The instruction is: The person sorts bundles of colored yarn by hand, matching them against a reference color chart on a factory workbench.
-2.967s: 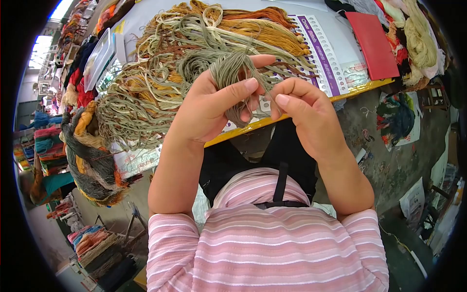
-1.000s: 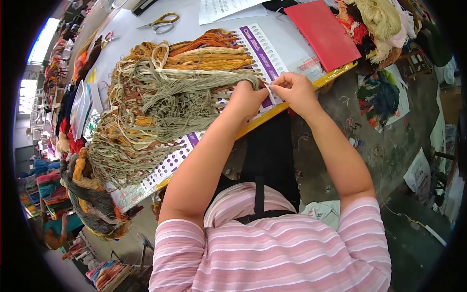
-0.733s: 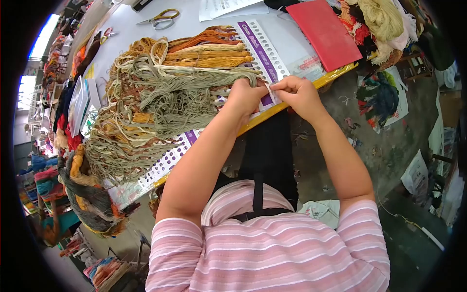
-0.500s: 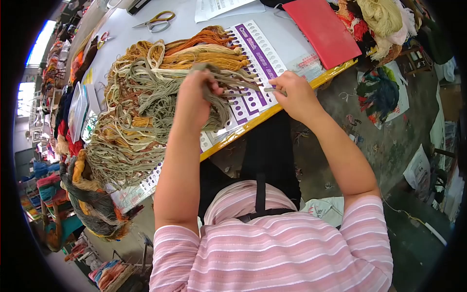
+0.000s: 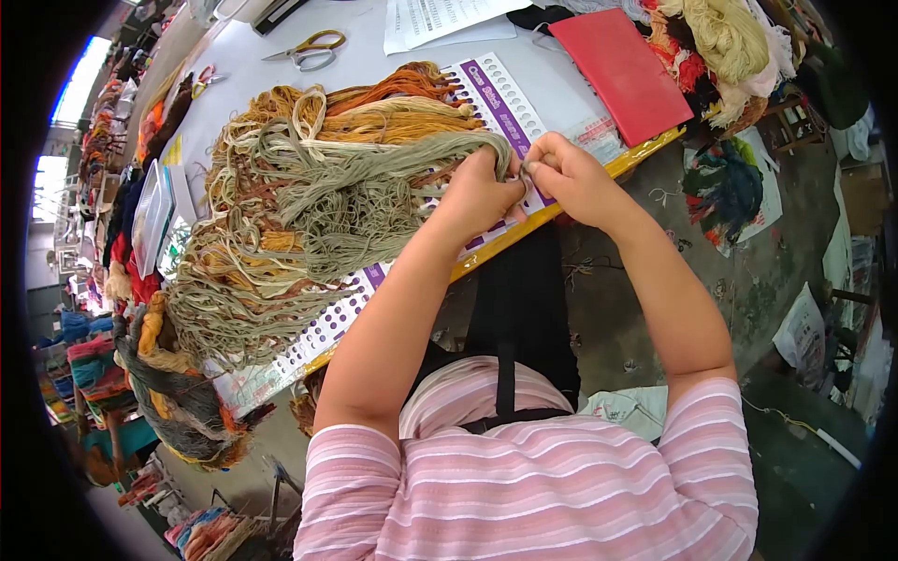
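A long hank of grey-green embroidery thread (image 5: 374, 173) runs across the pile to my hands. My left hand (image 5: 479, 194) is closed around its end, with the thread looping over the fingers. Close beside it, my right hand (image 5: 569, 178) pinches at the tip of the same thread, fingertips nearly touching the left ones. Beneath both hands lies a white and purple punched card (image 5: 502, 105) printed "Cross Stitch". Orange and gold thread hanks (image 5: 402, 122) hang from holes along its edge. My fingers hide the exact spot where the thread is gripped.
Scissors (image 5: 313, 49) lie at the back of the table, near printed papers (image 5: 449, 21). A red folder (image 5: 621, 75) rests by the right edge, with more yarn (image 5: 730, 37) beyond it. Yellow tape (image 5: 645, 151) lines the table's front edge. Dark yarn (image 5: 734, 187) lies on the floor.
My left hand has moved right, bringing the grey-green thread from over the pile to my right hand. Both hands now meet above the card's edge.
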A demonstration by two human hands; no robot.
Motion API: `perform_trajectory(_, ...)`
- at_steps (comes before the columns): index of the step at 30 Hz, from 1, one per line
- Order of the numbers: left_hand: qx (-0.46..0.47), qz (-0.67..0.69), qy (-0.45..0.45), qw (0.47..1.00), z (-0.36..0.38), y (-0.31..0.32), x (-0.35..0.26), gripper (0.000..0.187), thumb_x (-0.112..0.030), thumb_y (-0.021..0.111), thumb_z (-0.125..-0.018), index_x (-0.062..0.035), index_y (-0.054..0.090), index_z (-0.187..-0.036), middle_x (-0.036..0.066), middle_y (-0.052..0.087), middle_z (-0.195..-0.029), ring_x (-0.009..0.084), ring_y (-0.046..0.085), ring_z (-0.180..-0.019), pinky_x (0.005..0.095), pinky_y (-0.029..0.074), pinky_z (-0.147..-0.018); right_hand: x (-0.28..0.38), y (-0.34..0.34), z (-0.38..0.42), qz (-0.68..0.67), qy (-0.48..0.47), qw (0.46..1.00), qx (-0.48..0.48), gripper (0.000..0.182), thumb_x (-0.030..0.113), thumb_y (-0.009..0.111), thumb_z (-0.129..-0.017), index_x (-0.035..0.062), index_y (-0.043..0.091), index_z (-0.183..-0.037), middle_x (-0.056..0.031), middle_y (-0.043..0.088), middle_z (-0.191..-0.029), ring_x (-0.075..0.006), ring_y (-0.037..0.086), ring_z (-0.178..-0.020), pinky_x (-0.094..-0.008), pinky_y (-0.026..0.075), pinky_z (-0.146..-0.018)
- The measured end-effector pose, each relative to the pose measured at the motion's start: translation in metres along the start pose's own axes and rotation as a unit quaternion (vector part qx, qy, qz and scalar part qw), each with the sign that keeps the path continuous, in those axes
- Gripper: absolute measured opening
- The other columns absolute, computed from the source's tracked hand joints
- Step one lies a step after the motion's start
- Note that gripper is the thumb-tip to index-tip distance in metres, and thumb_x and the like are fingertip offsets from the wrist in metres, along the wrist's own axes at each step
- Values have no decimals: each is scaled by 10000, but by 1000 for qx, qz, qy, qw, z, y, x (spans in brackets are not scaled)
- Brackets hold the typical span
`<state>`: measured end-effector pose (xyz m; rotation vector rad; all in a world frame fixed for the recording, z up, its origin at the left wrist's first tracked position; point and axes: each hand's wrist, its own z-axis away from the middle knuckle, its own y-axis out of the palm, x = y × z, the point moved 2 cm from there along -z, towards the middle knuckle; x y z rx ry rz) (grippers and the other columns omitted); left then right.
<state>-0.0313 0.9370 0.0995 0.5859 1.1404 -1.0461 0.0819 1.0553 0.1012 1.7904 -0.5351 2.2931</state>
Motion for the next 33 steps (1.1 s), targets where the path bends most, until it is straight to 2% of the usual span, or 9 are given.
perform_trajectory(3, -47, -74, 55, 995, -2, -10, 0, 152, -125, 638, -830, 5, 580, -776, 46, 622, -654, 118, 614, -600, 287, 487, -556, -8, -3, -3, 56, 0, 998, 15, 151, 37, 497, -848, 24, 502, -998, -36, 544, -702, -112, 533, -658, -280, 419, -602)
perform_trajectory(6, -116, 14, 26, 993, 31, -54, -26, 131, -136, 643, -842, -34, 573, -884, 22, 583, -689, 128, 587, -672, 276, 456, -653, -13, 1, -4, 252, -57, 966, -1, 210, 59, 514, -827, 42, 496, -1036, -84, 558, -707, -199, 564, -659, -334, 433, -617)
perform_trajectory(8, -140, 82, 34, 986, 42, -114, -15, 176, -79, 598, -857, -33, 537, -1016, -7, 494, -659, 88, 480, -552, 222, 408, -552, -15, 6, -4, 287, -55, 956, -30, 221, 76, 516, -820, 50, 500, -1038, -109, 567, -722, -259, 571, -675, -369, 441, -639)
perform_trajectory(12, -228, 208, 36, 951, 72, -214, -26, 101, -51, 593, -876, -68, 496, -895, -22, 386, -597, 84, 373, -499, 244, 352, -481, -18, 15, -6, 324, -92, 937, -94, 200, 93, 496, -830, 50, 510, -1025, -127, 588, -740, -311, 588, -713, -406, 452, -670)
perform_trajectory(17, -422, 124, 160, 884, 61, -276, -39, 68, -25, 538, -901, -47, 477, -924, 91, 592, -810, 139, 526, -573, 293, 479, -571, -10, 16, -4, 310, -35, 947, -76, 217, 89, 529, -818, 50, 519, -1031, -110, 588, -717, -272, 599, -705, -384, 459, -671)
perform_trajectory(20, -401, 148, 197, 882, 82, -243, -75, 107, -14, 539, -895, -33, 468, -971, 178, 636, -1005, 160, 570, -610, 297, 510, -597, -8, 13, -1, 270, 21, 960, -73, 326, 91, 580, -799, 60, 518, -1117, -85, 594, -764, -223, 597, -734, -359, 459, -686)
perform_trajectory(24, 63, 336, 186, 921, 133, -198, -99, 401, -86, 505, -902, 83, 369, -1239, 324, 428, -1324, 273, 644, -831, 267, 549, -694, 23, 49, 13, 206, -151, 955, -153, 557, 96, 655, -771, 77, 460, -1292, -59, 593, -927, -164, 579, -859, -323, 458, -738)
perform_trajectory(27, 267, 354, 138, 886, 171, -141, -129, 733, -18, 451, -868, 96, -6, -1430, 363, 66, -1466, 381, 518, -1174, 369, 515, -921, 106, 103, 22, 152, -360, 909, -142, 728, 187, 688, -730, 102, 373, -1381, -169, 549, -1215, -333, 531, -1110, -419, 391, -974)
perform_trajectory(33, 352, 331, 272, 832, 216, -148, -148, 866, 15, 436, -741, 57, -67, -1444, 303, -80, -1494, 426, -10, -1393, 466, 177, -1138, 190, 179, -9, 42, -322, 924, 202, 815, 268, 708, -755, 149, 289, -1444, -179, 401, -1396, -317, 370, -1301, -408, 299, -1080)
